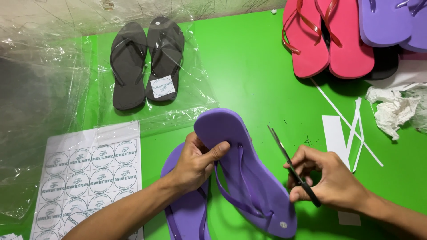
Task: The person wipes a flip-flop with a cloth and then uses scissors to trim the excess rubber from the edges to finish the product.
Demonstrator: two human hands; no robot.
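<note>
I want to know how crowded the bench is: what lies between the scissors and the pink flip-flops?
In the head view, mostly bare green table lies between the scissors and pink flip-flops, plus white paper strips and dark specks.

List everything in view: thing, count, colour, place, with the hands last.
purple flip-flops: two, purple, front centre; one raised, one lying flat under it
scissors: one pair, black handles, blades up, right of the raised flip-flop
black flip-flops: two, black, far left, inside a clear plastic bag, round label on one
sticker sheet: one, white with round labels, front left
red flip-flops: two, red-pink, far right
purple soles: at least two, purple, top right corner
paper strips: several, white, right
crumpled paper: one, white, right edge
table: one, green
left hand: grips the raised flip-flop
right hand: holds the scissors
</note>
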